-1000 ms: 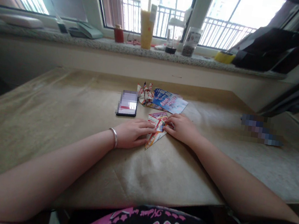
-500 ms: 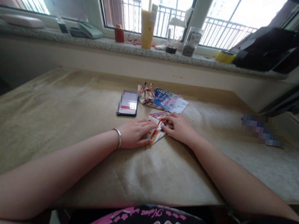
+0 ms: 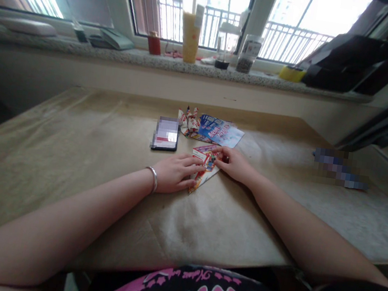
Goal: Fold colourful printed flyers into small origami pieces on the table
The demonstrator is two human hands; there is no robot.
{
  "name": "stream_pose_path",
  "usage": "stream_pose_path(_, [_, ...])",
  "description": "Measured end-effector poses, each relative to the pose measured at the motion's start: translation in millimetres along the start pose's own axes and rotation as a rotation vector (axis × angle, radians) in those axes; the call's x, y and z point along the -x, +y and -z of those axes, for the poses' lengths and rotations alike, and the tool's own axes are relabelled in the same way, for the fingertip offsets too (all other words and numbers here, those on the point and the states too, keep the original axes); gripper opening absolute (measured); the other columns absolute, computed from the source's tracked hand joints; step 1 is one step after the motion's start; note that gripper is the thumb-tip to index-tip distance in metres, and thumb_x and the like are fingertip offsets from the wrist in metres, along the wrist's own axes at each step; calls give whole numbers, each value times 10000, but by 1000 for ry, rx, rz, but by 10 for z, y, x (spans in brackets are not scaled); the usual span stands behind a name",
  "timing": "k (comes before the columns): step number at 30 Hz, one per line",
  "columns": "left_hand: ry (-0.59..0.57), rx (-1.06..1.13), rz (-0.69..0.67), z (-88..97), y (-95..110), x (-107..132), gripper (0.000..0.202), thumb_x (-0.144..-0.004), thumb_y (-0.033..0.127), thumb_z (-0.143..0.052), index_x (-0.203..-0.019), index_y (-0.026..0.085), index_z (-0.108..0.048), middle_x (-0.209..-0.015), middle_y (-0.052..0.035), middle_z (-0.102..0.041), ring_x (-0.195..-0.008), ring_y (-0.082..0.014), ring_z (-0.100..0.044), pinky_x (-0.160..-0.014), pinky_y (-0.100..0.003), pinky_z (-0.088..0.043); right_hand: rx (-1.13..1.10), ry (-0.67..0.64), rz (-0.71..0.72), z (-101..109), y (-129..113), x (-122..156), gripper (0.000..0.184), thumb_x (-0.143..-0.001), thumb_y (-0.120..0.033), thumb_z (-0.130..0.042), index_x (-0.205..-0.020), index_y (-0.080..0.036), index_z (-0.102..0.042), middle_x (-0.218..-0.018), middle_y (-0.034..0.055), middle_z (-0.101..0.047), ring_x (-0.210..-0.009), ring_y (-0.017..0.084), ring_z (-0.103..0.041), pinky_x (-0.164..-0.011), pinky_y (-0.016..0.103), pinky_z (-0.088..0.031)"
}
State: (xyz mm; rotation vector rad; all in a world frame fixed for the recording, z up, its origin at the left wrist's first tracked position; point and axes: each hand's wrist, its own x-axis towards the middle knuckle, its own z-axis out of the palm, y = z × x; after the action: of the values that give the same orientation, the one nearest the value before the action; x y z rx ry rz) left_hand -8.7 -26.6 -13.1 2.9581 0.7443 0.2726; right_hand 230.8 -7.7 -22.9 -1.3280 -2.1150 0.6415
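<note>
The person's left hand (image 3: pixel 175 173) lies palm down with its fingers stretched out flat, their tips resting on the left part of a folded, brightly printed paper (image 3: pixel 210 164). The paper lies on the table (image 3: pixel 116 130) between the two hands, one pointed corner showing just below the left fingertips. The right hand (image 3: pixel 236 165) touches the paper's upper right side with bent fingers, the gap between thumb and forefinger narrow; whether they pinch the sheet cannot be told. A silver bracelet (image 3: pixel 154 180) circles the left wrist. Beyond the left hand lies a phone (image 3: pixel 166 134), its screen blurred out. Farther forward than both hands sits a crumpled-looking folded paper shape (image 3: pixel 190 122), and to its right, just beyond the right hand, blue printed leaflets (image 3: pixel 226 133) overlap.
</note>
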Motion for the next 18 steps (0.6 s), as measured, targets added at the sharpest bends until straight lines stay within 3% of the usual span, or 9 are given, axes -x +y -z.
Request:
stream_pose_path(7, [-6,-19,18,8,40,-26,434,-938,402,-408,-1309,199,-504,-1364,-80,-495,-1223,-249,-453,-1056,-401,-351,-39,53,-99,-46,-72,19,249,-743,-217,-587,-987,-168,-585,-685,-30,-554,-621,117,-513,-600,235,-417])
stream_pose_path(18, [35,-27,35,-34,88,-39,455,-897,372,-463,-1316,199,-496,-1371,-68,-506,-1195,-252,-466,-1038,-401,-368,54,54,-39,-60,-61,14,195,-751,-216,-563,-924,-173,-641,-727,-7,-599,-623,121,-495,-614,246,-392])
